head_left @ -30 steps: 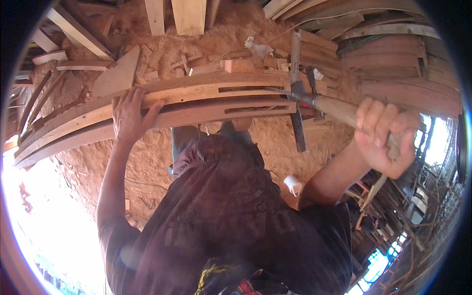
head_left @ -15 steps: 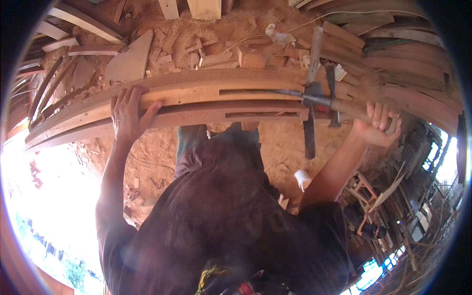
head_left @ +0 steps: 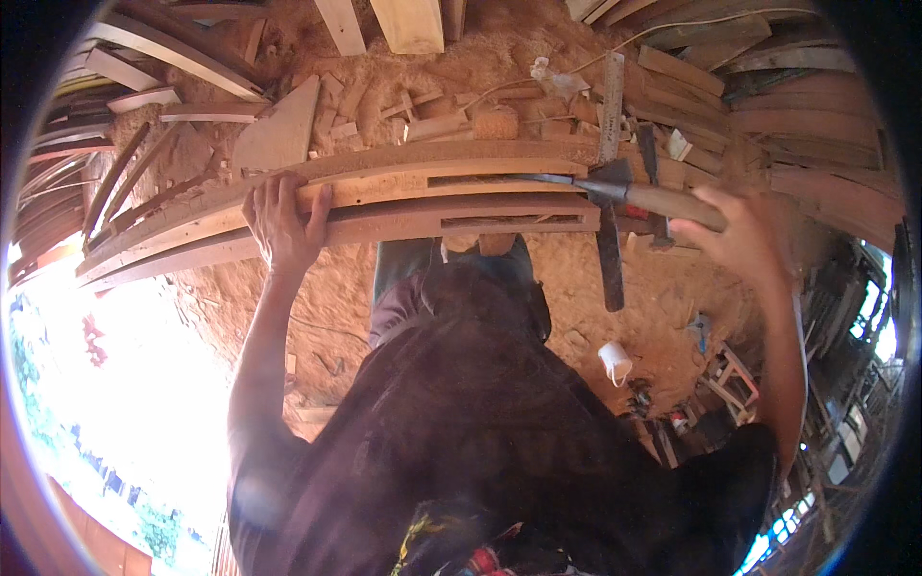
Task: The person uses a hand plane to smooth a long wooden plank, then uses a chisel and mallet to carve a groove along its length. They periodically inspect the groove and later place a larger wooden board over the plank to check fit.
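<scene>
Long curved wooden beams lie side by side across my front; the middle beam (head_left: 384,189) and the nearer beam (head_left: 384,227) each have a narrow slot near the right end. My left hand (head_left: 286,219) grips the beams toward their left part, fingers over the top and thumb spread. A chisel (head_left: 672,204) with a thick wooden handle lies lengthwise, its metal end reaching into the middle beam's slot. My right hand (head_left: 744,235) is at the handle's butt end, slightly blurred, with thumb and fingers apart around it. Beneath the chisel, a dark flat blade (head_left: 610,264) sticks out toward me.
A pale ruler-like strip (head_left: 612,106) and a dark metal tool (head_left: 648,154) lie beyond the beam ends. Offcuts and a wooden block (head_left: 496,123) litter the sandy ground ahead. Planks (head_left: 807,125) are stacked at right. A white cup (head_left: 615,363) is on the ground.
My right hand has loosened from a closed grip on the chisel handle, and its forearm has swung outward to the right. My left hand stays on the beams. The view has shifted slightly.
</scene>
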### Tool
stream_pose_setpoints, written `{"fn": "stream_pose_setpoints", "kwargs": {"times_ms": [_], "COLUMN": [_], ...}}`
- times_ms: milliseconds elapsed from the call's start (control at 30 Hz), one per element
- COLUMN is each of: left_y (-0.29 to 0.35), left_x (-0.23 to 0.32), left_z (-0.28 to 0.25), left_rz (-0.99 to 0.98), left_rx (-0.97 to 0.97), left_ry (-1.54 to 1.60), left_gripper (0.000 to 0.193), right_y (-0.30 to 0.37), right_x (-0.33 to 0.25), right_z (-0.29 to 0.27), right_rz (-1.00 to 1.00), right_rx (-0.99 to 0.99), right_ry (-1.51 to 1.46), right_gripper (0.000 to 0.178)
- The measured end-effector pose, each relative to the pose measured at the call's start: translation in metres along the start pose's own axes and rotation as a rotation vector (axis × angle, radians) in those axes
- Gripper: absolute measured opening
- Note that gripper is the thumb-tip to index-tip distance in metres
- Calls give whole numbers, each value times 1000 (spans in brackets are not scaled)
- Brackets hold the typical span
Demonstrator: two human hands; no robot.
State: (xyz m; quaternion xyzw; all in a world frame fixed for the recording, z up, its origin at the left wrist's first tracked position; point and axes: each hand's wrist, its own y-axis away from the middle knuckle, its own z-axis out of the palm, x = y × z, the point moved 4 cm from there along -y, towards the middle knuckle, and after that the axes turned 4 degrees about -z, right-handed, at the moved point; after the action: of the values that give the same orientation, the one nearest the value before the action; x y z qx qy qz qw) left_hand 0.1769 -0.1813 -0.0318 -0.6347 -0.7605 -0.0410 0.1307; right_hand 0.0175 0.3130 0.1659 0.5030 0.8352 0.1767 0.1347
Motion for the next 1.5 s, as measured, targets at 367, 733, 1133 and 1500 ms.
{"fn": "stream_pose_setpoints", "kwargs": {"times_ms": [367, 733, 1133, 1500], "left_y": [-1, -4, -5, -4], "left_x": [1, 5, 2, 1], "left_z": [4, 3, -3, 2], "left_rz": [-2, -18, -53, -56], "left_rx": [46, 37, -16, 4], "left_ry": [-11, -19, 3, -15], "left_gripper": [45, 45, 44, 54], "right_y": [-21, -42, -49, -96], "right_x": [13, 45, 9, -106], "right_z": [30, 63, 65, 70], "right_rz": [-59, -60, -123, -189], "right_rx": [-45, 44, 76, -231], "right_ry": [-274, -435, -479, -7], "right_gripper": [59, 48, 51, 74]}}
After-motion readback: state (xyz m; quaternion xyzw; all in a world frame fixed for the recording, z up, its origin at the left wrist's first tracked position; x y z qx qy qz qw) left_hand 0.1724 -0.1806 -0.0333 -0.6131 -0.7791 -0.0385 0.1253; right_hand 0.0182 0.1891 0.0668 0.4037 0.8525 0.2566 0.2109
